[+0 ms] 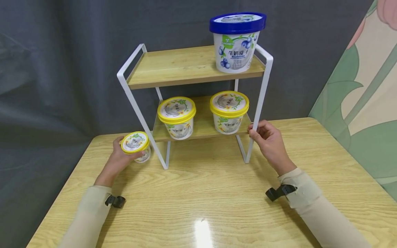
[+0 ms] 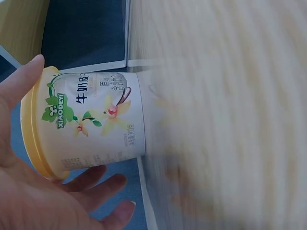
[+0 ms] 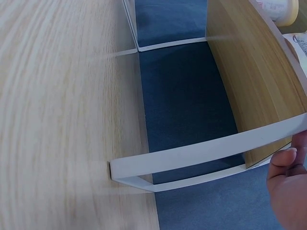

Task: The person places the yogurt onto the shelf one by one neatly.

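Note:
My left hand (image 1: 119, 155) is around a small tub with a yellow lid (image 1: 135, 142), which stands on the table just left of a two-tier shelf rack. In the left wrist view, thumb and fingers lie on either side of this tub (image 2: 96, 120), near its lid. My right hand (image 1: 271, 143) grips the rack's white right leg (image 1: 260, 100) at the level of the lower shelf. Two more yellow-lidded tubs, one left (image 1: 176, 117) and one right (image 1: 229, 112), stand on that shelf. On the upper shelf, at the right, is a larger blue-lidded tub (image 1: 237, 43).
The rack has a wooden upper shelf (image 1: 173, 65) and white metal side frames. It stands toward the back of a light wooden table (image 1: 186, 193). Behind hangs a dark grey cloth (image 1: 93, 51); a wall with a leaf pattern (image 1: 356, 103) is at the right.

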{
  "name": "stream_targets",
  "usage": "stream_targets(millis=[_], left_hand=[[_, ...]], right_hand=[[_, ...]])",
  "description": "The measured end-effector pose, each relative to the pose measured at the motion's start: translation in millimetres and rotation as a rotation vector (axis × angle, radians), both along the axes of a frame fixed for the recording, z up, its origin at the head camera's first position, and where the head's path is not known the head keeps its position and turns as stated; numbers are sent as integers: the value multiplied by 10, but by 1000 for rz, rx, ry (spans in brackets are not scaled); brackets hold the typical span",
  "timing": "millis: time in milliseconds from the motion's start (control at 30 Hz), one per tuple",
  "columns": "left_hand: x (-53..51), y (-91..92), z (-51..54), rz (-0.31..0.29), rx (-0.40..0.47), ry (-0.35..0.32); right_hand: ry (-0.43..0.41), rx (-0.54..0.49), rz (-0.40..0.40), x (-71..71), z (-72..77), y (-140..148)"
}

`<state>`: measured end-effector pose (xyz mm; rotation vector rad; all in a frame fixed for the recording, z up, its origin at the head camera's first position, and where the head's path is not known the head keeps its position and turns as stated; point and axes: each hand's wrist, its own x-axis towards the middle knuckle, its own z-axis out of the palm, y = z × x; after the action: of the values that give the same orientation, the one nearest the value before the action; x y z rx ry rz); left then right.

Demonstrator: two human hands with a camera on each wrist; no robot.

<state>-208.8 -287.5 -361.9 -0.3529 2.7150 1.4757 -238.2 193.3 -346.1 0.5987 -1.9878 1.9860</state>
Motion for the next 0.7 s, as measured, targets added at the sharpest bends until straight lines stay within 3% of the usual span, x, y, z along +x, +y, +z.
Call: stream_targets(millis=[333, 533, 700], left_hand=[[13, -22, -18, -21, 8, 11], [39, -27, -4, 26, 61, 63], [87, -34, 87, 72, 92, 115]], right_hand=[[6, -24, 8, -2, 6, -13], [4, -34, 16, -4, 4, -15], [5, -27, 7, -1, 5, -18]])
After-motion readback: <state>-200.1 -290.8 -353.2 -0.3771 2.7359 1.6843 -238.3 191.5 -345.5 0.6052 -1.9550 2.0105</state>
